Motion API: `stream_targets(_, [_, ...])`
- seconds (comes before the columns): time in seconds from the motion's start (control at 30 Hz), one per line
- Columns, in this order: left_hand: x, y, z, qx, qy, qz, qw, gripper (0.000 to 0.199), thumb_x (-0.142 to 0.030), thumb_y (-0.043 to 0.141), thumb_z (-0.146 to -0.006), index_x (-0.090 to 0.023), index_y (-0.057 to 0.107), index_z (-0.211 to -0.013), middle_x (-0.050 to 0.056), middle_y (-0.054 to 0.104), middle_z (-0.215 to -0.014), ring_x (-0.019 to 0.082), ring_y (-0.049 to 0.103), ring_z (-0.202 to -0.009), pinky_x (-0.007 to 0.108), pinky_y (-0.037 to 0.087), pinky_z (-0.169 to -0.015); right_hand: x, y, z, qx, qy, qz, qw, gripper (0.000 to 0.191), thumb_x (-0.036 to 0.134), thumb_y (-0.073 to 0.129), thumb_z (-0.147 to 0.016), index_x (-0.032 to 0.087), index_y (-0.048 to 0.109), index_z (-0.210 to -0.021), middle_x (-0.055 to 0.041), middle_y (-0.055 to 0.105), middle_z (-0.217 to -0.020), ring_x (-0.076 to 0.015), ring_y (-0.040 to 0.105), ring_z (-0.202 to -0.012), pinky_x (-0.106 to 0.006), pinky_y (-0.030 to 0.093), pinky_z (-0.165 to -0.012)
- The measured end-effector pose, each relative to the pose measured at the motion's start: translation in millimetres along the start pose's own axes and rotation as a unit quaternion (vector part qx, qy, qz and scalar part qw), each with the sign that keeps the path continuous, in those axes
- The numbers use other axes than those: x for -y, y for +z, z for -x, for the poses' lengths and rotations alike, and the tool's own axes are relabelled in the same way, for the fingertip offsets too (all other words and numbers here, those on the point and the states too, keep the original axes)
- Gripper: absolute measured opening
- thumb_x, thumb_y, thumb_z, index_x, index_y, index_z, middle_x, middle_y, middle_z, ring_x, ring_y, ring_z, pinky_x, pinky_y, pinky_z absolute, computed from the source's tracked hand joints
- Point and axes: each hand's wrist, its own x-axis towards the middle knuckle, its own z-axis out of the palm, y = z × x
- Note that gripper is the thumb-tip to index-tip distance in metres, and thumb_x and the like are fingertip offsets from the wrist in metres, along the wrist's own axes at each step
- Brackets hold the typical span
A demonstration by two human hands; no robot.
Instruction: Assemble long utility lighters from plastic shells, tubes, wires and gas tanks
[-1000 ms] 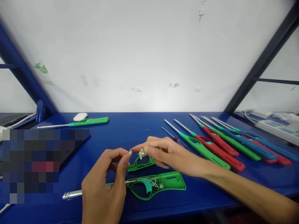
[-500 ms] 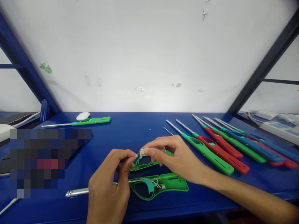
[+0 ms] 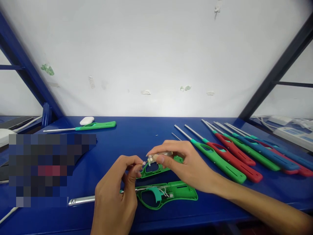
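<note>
My right hand [image 3: 182, 161] grips a small clear fuel tank [image 3: 166, 153] with a pale valve at its left end. Thumb and index finger of my left hand [image 3: 116, 192] are pinched at a tiny part by that valve; it is too small to name. Below lies an opened green lighter half [image 3: 182, 192], showing white wires and a teal trigger [image 3: 157, 195]. Its metal barrel [image 3: 81, 200] extends left, partly covered by my left hand. The other green handle half [image 3: 158, 172] rests behind it, partly hidden by my right hand.
Several long-barrelled lighters [image 3: 217, 160] in green, red and blue lie at the right. Another green lighter [image 3: 102, 125] lies at the back left beside a white case [image 3: 87, 120]. A thin metal rod [image 3: 176, 136] and tiny pin [image 3: 156, 135] sit behind my hands. A blurred patch covers the left.
The fuel tank has tilted slightly in my right hand, its valve end staying by my left fingertips. The view has shifted a little; the lighter halves lie as before.
</note>
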Motion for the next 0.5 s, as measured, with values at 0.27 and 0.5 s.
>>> stream_targets(0.27, [-11.0,2.7,4.6,0.012,-0.072,0.041,0.996,0.034,-0.048,0.057,-0.114,-0.028,0.069,-0.090,-0.003,0.065,-0.077,0.015,0.063,-0.068,0.023,0.045,-0.053,-8.0,-3.5,-1.8,0.022,-0.049,0.004,0.999,0.014,0.037,0.078,-0.107,0.032,0.090,-0.113,-0.0027,0.084,-0.105,-0.0191,0.072,-0.091,-0.031,0.054,-0.075])
stream_targets(0.5, [-10.1,-4.1,1.4,0.064,-0.034,0.100,0.992,0.037,-0.047,0.052,-0.116,-0.027,0.065,-0.087,-0.002,0.062,-0.076,0.015,0.060,-0.067,0.021,0.047,-0.055,-6.0,-4.0,-2.3,0.057,-0.023,-0.074,0.995,0.014,0.028,0.081,-0.104,0.033,0.091,-0.113,-0.0023,0.084,-0.108,-0.0184,0.073,-0.091,-0.032,0.058,-0.080])
